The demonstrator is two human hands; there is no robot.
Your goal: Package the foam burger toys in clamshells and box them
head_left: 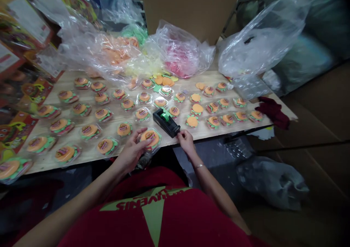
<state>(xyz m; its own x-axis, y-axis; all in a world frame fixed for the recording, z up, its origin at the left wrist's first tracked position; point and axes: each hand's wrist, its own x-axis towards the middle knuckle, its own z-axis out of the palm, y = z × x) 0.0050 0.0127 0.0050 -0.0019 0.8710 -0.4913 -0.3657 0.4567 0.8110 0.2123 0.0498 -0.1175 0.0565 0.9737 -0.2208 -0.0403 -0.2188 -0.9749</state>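
Observation:
My left hand (134, 146) is closed on a toy burger in a clear plastic case (150, 139), held at the table's front edge with the thumb on its top. My right hand (186, 140) pinches at the front end of a black tape dispenser (166, 121), which carries a green-cored roll. Any piece of tape between those fingers is too small to make out. Many similar packed burgers (106, 145) lie in loose rows on both sides. A few burger stacks without visible lids (192, 121) sit to the right of the dispenser.
Clear bags of orange pieces (120, 50) and pink pieces (179, 57) line the table's (131, 130) back. Clear plastic shells (250, 86) and a dark red cloth (273, 112) lie at the right end. Printed cartons (22, 101) stand left; a large cardboard box (188, 10) stands behind.

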